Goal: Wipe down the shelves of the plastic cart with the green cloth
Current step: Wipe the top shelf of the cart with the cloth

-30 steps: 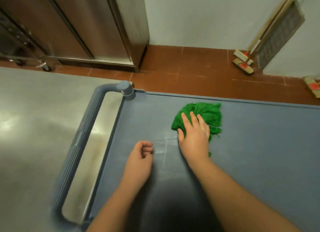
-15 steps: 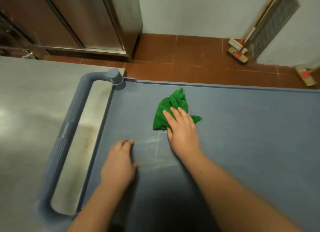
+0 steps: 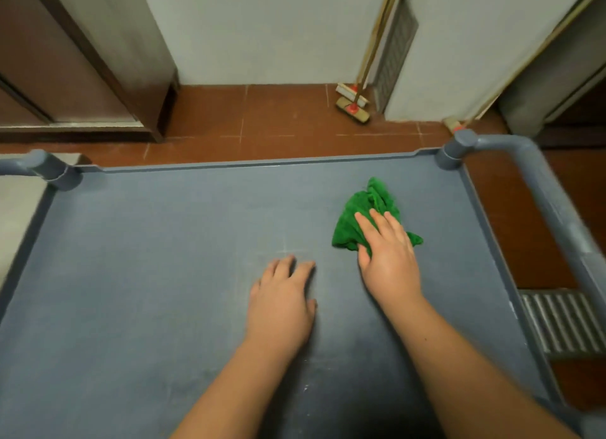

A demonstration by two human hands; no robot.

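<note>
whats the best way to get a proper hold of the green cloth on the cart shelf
Take the green cloth at its bunched far peak, coming straight down from above. It lies crumpled flat on the top shelf, so no edge offers a side pinch, while the raised folds probably give fingers something to close on. The right hand presses its near part with straight fingers; curling them would gather it.

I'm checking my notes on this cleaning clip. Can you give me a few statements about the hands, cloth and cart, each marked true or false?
1. The right hand presses the green cloth onto the cart shelf. True.
2. The left hand grips the cart handle. False: it rests flat on the shelf.
3. The cloth lies folded in a neat square. False: it is crumpled.
4. Brooms lean against the wall. True.
</note>
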